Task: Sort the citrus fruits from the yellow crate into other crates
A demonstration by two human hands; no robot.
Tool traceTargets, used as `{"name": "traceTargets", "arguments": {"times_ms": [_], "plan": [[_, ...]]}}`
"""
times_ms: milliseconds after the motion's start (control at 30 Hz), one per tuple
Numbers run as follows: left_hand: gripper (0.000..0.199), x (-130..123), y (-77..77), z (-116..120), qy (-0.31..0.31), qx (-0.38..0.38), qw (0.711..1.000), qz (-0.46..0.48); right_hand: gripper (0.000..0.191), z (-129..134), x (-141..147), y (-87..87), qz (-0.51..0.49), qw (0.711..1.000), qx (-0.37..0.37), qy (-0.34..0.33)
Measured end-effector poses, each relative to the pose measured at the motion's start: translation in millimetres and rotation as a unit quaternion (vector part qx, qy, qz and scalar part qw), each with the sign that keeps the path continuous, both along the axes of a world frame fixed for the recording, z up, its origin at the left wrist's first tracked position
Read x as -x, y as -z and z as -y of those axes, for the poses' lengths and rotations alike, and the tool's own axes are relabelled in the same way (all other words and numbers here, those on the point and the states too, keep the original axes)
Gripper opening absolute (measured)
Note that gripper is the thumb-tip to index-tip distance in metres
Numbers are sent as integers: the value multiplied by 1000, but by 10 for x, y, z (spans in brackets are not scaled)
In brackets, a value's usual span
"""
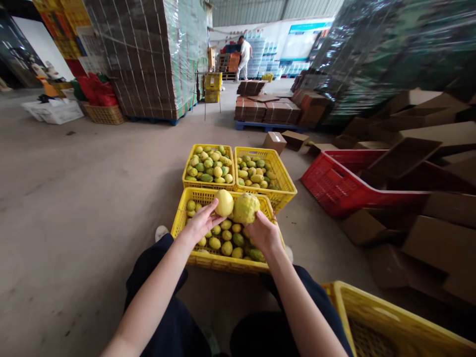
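Observation:
My left hand (201, 224) grips a smooth, pale yellow lemon (224, 203) between thumb and fingers. Beside it, my right hand (265, 233) holds a larger, bumpy yellow-green lemon (246, 208). Both fruits are raised side by side above the near yellow crate (223, 265). Inside that crate lie loose yellow and green lemons (226, 248), partly hidden by my hands. Just beyond it, a left yellow crate (186, 183) and a right yellow crate (286, 183) hold more of the same fruit.
A red crate (330, 183) and tumbled cardboard boxes (427, 238) lie to the right. Another yellow crate (372, 302) stands near my right leg. Wrapped pallet stacks (141, 59) and flattened cartons (282, 111) stand farther back. A person in white (244, 57) is in the background.

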State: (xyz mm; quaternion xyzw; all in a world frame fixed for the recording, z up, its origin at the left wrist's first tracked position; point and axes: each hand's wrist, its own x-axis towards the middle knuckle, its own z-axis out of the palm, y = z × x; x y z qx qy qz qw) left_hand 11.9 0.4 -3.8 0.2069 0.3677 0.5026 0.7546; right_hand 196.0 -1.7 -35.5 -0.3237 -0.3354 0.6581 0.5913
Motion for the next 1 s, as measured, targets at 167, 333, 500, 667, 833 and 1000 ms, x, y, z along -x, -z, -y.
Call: {"name": "traceTargets", "arguments": {"times_ms": [167,333,500,667,833,1000], "plan": [[20,21,-5,9,-6,-24,999,-33,37,-8,13,39,-8,999,14,-29],[28,104,38,-20,-3,-48,997,-62,30,10,19,-19,-50,998,38,-21],[29,120,60,-36,-8,-32,999,-28,29,6,-10,-60,-43,998,46,-26],[21,115,6,-16,13,-20,1000,-11,36,26,42,-35,-29,998,56,-13],[20,114,17,-8,40,-11,999,-1,45,57,91,-1,-21,997,76,-5],[18,102,42,-24,39,-10,999,-22,47,56,94,31,-27,997,66,0]]}}
